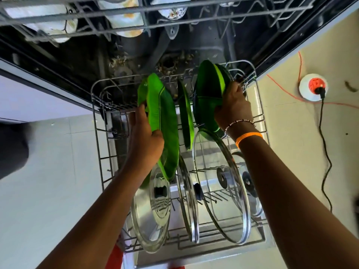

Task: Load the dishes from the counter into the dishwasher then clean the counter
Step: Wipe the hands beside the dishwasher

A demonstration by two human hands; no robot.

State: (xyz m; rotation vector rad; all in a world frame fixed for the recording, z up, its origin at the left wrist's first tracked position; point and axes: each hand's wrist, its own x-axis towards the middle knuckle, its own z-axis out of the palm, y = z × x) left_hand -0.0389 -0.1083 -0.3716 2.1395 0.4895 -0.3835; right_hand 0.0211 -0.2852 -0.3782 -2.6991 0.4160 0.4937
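dishwasher [204,45], door open, dark tub, upper rack [77,22] holding pale crockery. lower rack [97,152], grey wire, pulled out over the tiled floor [48,171].

glass lids, four, steel-rimmed, standing on edge in the near half of the lower rack: largest glass lid [219,183] right of centre; left glass lid [151,216] with black knob; narrow glass lid [189,206] between them; rightmost glass lid [252,193] partly hidden by the right forearm.

green plates, far half of the lower rack, upright. left green plate [165,121] tilted, gripped at its near edge by the left hand [145,144], fingers curled round the rim. middle green plate [186,115] stands edge-on, untouched. right green plates [209,94], a pair held together, gripped by the right hand [233,107], fingers wrapped over the rim.

extension reel [312,87], white and orange, on the floor at right, black cable [324,162] plugged in.

wrist: orange band [248,137], beaded bracelet [240,123].
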